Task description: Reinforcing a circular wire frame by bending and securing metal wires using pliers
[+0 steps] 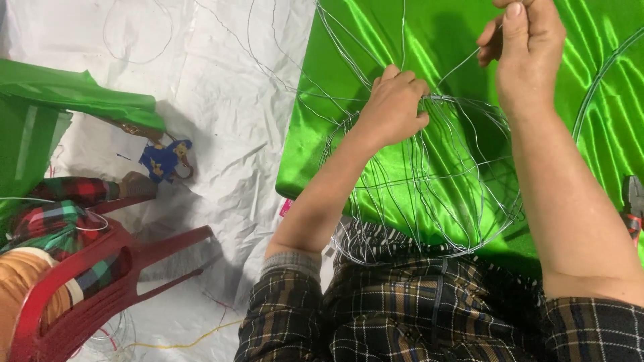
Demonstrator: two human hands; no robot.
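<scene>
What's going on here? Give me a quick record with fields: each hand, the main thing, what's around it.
Left hand: gripping the rim of a round wire frame
Right hand: raised, pinching a thin wire strand pulled taut from the frame
Under the frame: shiny green cloth
Floor cover: crinkled white sheet
Left side: red plastic chair
Right edge: pliers, partly cut off

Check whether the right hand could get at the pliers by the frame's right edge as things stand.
Probably not at once: the right hand is pinching a wire strand taut. The pliers lie uncovered on the green cloth beside that forearm.
</scene>
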